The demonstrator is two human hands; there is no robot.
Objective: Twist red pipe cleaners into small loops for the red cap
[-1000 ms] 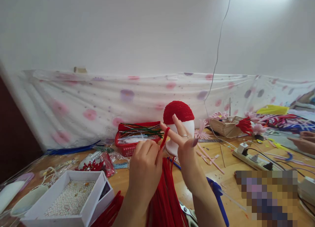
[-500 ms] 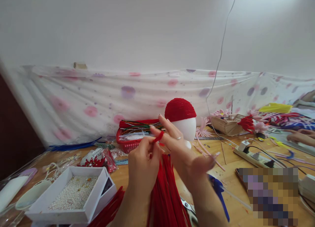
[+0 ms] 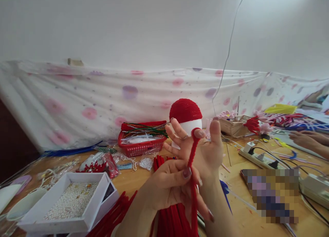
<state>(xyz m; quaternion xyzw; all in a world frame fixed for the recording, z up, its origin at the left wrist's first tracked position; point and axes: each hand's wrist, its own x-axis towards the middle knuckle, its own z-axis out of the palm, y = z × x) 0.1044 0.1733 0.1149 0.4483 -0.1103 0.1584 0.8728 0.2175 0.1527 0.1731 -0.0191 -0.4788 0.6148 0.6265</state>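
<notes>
My left hand (image 3: pixel 172 187) is low in the middle and pinches a single red pipe cleaner (image 3: pixel 192 161) between thumb and fingers. The stem runs up and hooks over a fingertip of my right hand (image 3: pixel 205 149), which is held palm toward me with its fingers spread and a ring on one finger. Under both hands lies a bundle of red pipe cleaners (image 3: pixel 169 221). Just behind my fingers stands a white foam ball (image 3: pixel 192 124) with a red wound cap (image 3: pixel 185 110).
A red basket (image 3: pixel 140 148) of mixed stems sits behind left. A white box of pearls (image 3: pixel 69 202) is near left. A power strip (image 3: pixel 255 157), a wicker basket (image 3: pixel 232 126) and pink flowers lie right. Another person's hands (image 3: pixel 307 139) rest at far right.
My right hand has turned palm toward me and spread its fingers. My left hand dropped lower and pulled the red pipe cleaner down, so it now stretches from the fingertip.
</notes>
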